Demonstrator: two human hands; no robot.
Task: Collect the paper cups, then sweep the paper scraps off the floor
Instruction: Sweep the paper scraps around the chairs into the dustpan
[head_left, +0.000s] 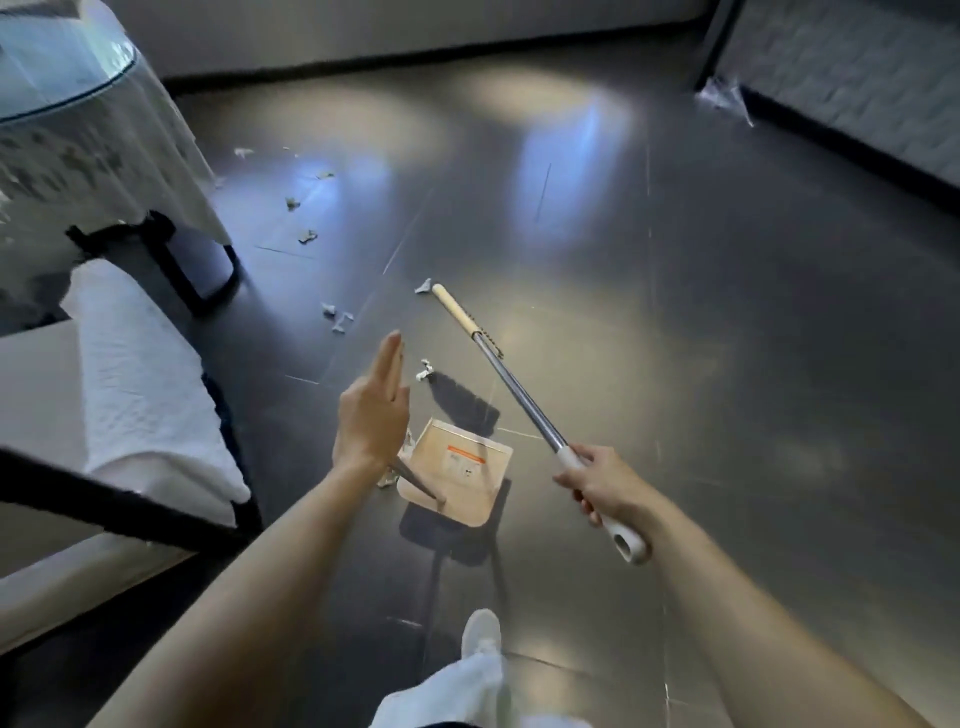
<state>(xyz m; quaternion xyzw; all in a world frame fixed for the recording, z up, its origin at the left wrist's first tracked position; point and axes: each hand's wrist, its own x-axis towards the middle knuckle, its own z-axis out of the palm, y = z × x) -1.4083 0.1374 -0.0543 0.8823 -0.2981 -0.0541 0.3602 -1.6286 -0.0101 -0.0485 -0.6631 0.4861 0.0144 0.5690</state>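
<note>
Right hand (597, 488): fingers (582, 480) clenched round the white grip of the broom (519, 395). Metal pole is held slanting up and to the left; its beige far end is seen low over the dark glossy floor (675, 312), just beside one scrap.

Left hand (371, 415): raised edge-on, fingers straight and together, released, nothing held.

Dustpan (467, 493): beige, set on the floor between the two hands, below the left wrist. Its dark handle is seen rising toward that wrist. A crumpled scrap is noted at its left edge.

Paper scraps (426, 370): scattered on the floor in a loose trail from just beyond the dustpan toward the table (104, 88), nearest ones close to the left fingertips, others well apart near the table leg.

Table is covered with a white cloth under a glass top, far left. A white-covered chair (135, 374) is seen beside it. One white shoe (480, 631) is noted at the bottom
</note>
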